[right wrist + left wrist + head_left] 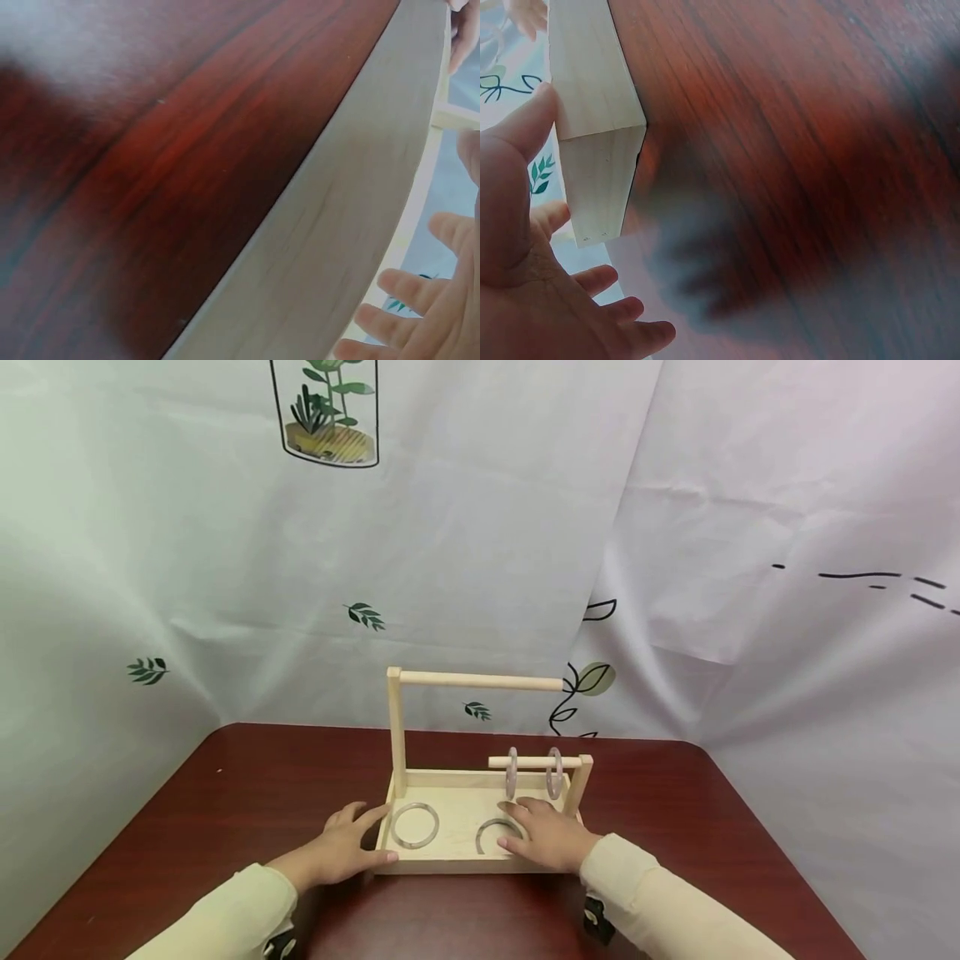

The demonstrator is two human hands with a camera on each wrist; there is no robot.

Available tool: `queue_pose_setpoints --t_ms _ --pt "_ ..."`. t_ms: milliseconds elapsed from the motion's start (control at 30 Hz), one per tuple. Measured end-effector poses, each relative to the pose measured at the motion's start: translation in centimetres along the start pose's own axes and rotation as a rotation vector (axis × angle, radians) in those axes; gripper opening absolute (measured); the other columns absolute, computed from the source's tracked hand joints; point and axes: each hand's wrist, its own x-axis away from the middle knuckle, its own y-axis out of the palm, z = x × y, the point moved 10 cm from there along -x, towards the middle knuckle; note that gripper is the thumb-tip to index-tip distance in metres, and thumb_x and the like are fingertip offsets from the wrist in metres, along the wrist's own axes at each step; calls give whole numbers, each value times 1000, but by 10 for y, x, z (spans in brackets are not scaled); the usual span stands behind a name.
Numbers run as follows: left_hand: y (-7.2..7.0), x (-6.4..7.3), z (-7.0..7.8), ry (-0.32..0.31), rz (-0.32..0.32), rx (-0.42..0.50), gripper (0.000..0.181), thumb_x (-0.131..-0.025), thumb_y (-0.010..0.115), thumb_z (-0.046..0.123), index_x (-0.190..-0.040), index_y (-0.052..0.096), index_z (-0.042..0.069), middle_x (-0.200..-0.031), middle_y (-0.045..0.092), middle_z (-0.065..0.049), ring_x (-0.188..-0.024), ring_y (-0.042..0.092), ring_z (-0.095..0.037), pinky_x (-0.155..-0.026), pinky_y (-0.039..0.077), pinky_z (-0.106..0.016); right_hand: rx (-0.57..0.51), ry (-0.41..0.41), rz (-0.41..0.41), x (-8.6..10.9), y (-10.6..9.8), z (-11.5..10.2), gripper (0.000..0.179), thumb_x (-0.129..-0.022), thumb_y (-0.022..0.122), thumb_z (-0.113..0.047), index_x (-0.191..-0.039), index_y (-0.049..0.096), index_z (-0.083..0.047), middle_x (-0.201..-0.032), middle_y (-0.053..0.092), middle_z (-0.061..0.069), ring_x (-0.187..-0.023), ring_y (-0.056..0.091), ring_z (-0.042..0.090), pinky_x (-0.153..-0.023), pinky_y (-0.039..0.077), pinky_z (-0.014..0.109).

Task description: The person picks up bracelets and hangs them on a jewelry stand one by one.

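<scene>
A shallow tray (457,802) of pale, plain wood lies on the glossy red-brown surface (450,910), its base rectangular and its walls low; at its left end a tall square post (398,735) carries a long round rod (480,681), and at its right end a short post (577,787) carries a short rod (532,762). 2 greyish rings, the inner ring (512,777) and the outer ring (558,768), hang upright on the short rod; 2 more lie flat inside the tray, the left ring (415,846) near its left wall and the right ring (478,837) towards its front right.

The left hand (341,852) is spread wide at the tray's front left corner, its thumb at the front wall; the right hand (551,835) reaches over the tray's right half with fingers loosely parted, partly covering the right ring; whether it touches that ring I cannot tell.

All 4 rings show only in the head view; the left wrist view adds the corner seam and 2 small marks on the tray's end wall; the right wrist view adds faint grain along its front wall.
</scene>
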Motion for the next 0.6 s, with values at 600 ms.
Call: queue_pose_setpoints --t_ms 600 --pt "3 4 -3 -40 -34 50 79 -85 70 46 -148 38 11 -142 30 -36 -129 25 -61 -95 28 -72 -3 -52 -88 -26 16 -1 65 -88 64 -48 -139 51 -10 -133 55 18 -122 52 35 -98 42 48"
